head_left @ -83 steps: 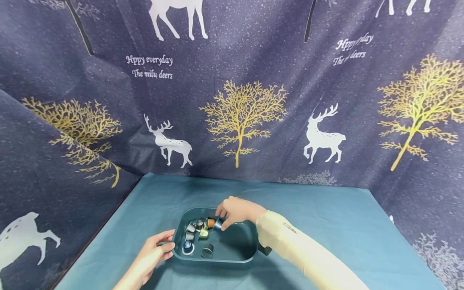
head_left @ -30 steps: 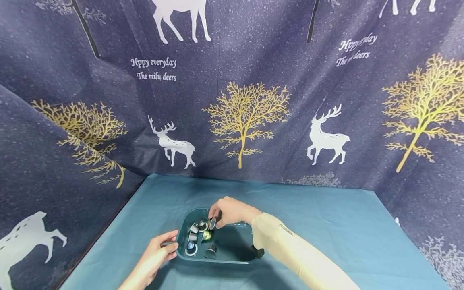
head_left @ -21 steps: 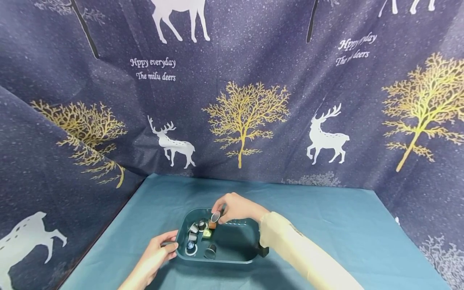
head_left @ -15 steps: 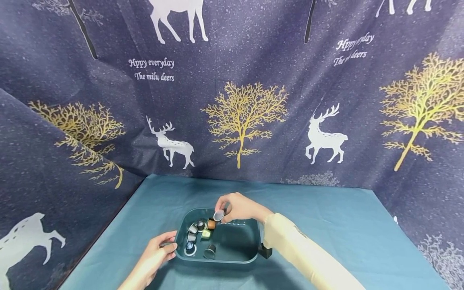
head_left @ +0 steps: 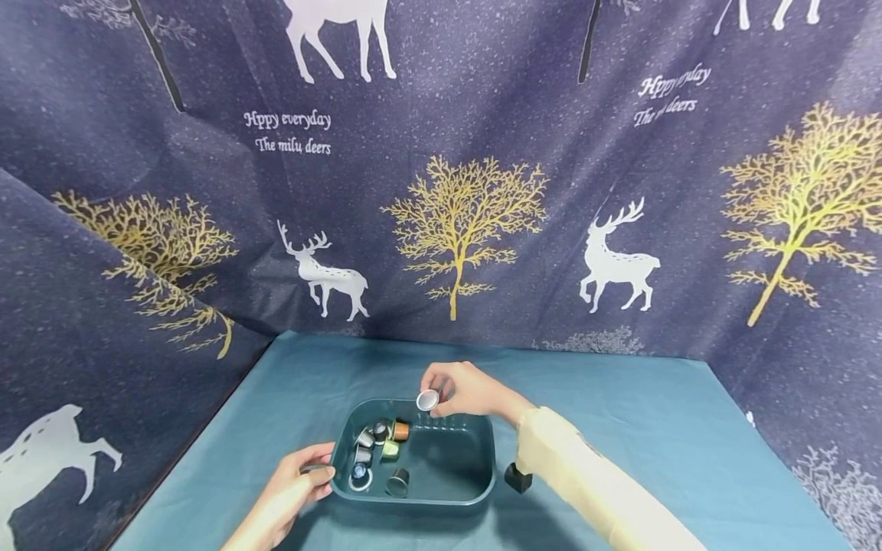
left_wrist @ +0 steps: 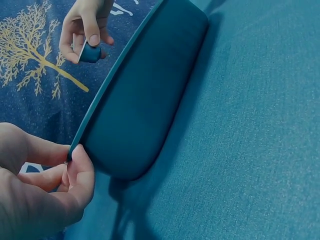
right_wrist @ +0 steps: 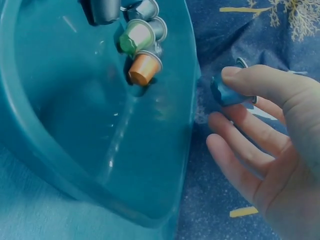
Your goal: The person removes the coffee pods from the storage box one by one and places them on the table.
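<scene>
My right hand point(head_left: 468, 389) pinches a blue coffee capsule point(right_wrist: 230, 90) between thumb and fingers, near the far rim of a dark teal tub point(head_left: 413, 503). In the head view the capsule's silver lid point(head_left: 427, 399) faces me. My left hand point(head_left: 295, 484) grips the tub's left rim, its thumb and fingers on either side of the edge, as the left wrist view shows. Inside the tub an orange capsule point(right_wrist: 143, 69) lies against a green capsule point(right_wrist: 137, 37), with several silver and dark ones clustered beside them. A dark capsule point(head_left: 397, 482) lies apart near the front wall.
The tub stands on a blue-green cloth point(head_left: 620, 428) covering the table. Behind and at the left hangs a dark curtain point(head_left: 441, 99) printed with deer and golden trees. A small black block point(head_left: 518, 478) shows below the right sleeve point(head_left: 586, 467), right of the tub.
My right hand has drawn the blue capsule away from beside the orange one, raising it rightward to the far rim. My left hand has kept its grip on the tub.
</scene>
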The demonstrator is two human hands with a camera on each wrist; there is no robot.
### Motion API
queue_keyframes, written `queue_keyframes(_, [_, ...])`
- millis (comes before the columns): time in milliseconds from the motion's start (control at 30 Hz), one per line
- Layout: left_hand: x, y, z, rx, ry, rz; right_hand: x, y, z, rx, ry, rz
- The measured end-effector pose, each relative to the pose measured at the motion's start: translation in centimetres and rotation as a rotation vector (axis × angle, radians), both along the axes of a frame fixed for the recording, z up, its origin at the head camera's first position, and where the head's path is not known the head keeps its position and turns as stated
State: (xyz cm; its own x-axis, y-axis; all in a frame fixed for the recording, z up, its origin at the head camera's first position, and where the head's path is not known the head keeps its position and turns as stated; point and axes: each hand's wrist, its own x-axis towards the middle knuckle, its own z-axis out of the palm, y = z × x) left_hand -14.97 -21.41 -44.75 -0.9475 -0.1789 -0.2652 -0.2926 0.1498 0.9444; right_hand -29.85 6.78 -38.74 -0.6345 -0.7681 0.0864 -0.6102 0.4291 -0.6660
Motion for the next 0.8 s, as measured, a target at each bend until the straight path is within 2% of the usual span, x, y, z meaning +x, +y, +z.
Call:
queue_keyframes(233, [0.1,-0.2,-0.1,0.001,-0.015,0.004,-0.2,1.7,0.2,-0.037,0.006,-0.053])
queue_keyframes(467, [0.5,-0.3,-0.3,0.013,-0.01,-0.001,-0.4,4.0,-0.1,-0.078,-0.035,-0.128])
queue_keyframes(633, [0.4,-0.2,-0.2,0.021,-0.01,0.019,-0.4,5.6,-0.9,-0.137,-0.01,-0.192])
queue_keyframes(800, [0.4,-0.1,-0.2,0.028,-0.01,0.026,-0.5,7.2,-2.4,-0.177,-0.011,-0.245])
